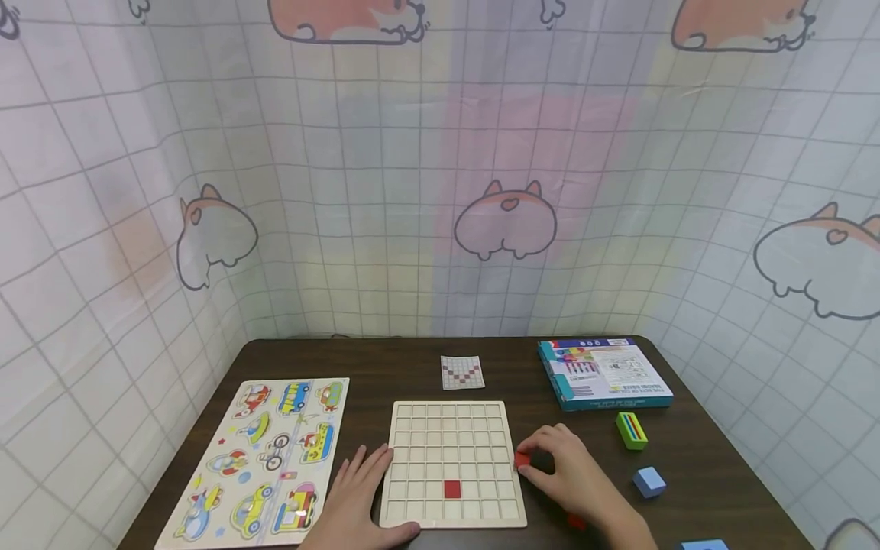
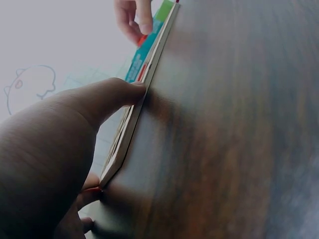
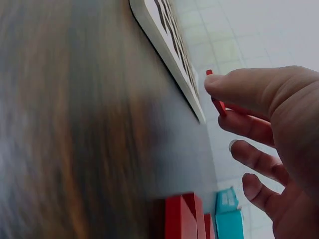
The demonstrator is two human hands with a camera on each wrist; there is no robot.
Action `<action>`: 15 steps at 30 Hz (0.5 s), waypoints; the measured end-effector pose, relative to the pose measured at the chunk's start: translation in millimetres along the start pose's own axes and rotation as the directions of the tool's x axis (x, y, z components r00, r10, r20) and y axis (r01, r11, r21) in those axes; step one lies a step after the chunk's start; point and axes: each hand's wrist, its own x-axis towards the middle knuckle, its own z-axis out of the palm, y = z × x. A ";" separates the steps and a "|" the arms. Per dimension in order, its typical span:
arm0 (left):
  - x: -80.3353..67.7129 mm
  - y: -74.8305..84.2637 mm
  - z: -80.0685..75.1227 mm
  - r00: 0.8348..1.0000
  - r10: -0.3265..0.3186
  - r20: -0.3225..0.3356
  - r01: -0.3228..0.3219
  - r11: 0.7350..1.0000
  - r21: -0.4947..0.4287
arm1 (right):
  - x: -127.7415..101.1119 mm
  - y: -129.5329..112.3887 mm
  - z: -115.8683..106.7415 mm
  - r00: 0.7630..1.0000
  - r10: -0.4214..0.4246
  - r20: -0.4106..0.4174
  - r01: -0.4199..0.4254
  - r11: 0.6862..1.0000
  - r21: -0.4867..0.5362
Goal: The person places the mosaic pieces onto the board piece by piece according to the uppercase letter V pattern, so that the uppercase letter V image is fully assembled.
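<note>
The right hand (image 1: 574,477) pinches a small red square tile (image 1: 522,459) at the pale wooden grid board's (image 1: 412,428) right edge. The left hand (image 1: 360,496), fingers relaxed and straight, rests against the board's left edge

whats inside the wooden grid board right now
The pale wooden grid board holds one flat red square tile in a cell near its front edge; the other visible cells look empty. The left hand covers its front-left corner.

A makeshift recording booth is showing here — a corgi-print curtain (image 1: 440,191) is hanging round three sides of a dark wooden table (image 1: 687,473), which is carrying children's puzzles — a vehicle puzzle (image 1: 268,458), a grid board (image 1: 451,462).
</note>
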 end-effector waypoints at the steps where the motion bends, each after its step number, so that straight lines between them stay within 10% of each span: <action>1: -0.2 0.2 0.2 1.000 -0.001 -0.001 0.001 1.000 0.000 | 0.7 -2.1 -0.2 1.000 -0.005 0.002 0.005 1.000 0.000; 15: -0.1 0.5 -0.8 1.000 -0.005 -0.002 0.005 1.000 0.002 | 10.9 -32.5 10.4 0.992 -0.126 0.021 0.124 0.990 0.069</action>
